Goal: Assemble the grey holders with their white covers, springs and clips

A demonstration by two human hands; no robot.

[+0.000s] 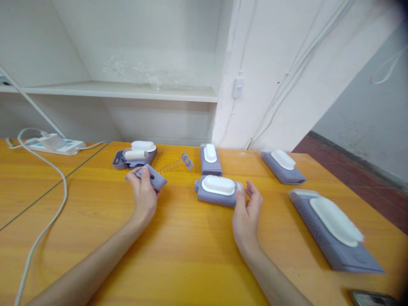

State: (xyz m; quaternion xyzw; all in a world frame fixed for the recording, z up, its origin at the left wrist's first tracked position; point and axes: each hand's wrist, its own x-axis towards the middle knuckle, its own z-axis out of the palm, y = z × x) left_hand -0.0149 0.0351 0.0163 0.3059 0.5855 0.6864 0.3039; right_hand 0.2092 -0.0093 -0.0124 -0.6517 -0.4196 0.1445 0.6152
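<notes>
My left hand (pixel 145 197) is closed on a small lavender plastic piece (pixel 157 180) with a dark slot in it, pinched between thumb and fingers above the table. My right hand (pixel 247 214) grips the right end of a lavender plastic case (pixel 212 196) with a white bristled brush pad (pixel 218 185) on top; the thumb rests on its clear end. Behind the left hand lies another lavender case with a white pad (pixel 143 146), a white roller-like cylinder (pixel 136 155) and a lavender cup-like part (pixel 119 160). A thin coil spring (pixel 170 166) stretches towards a small lavender plate (pixel 187 161).
More lavender brush cases stand at the back (pixel 211 168), back right (pixel 283 168) and near right (pixel 338 229). A power strip (pixel 60 144) and a white cable (pixel 65 195) lie at left. A phone-like dark object (pixel 372 298) is at the lower right edge.
</notes>
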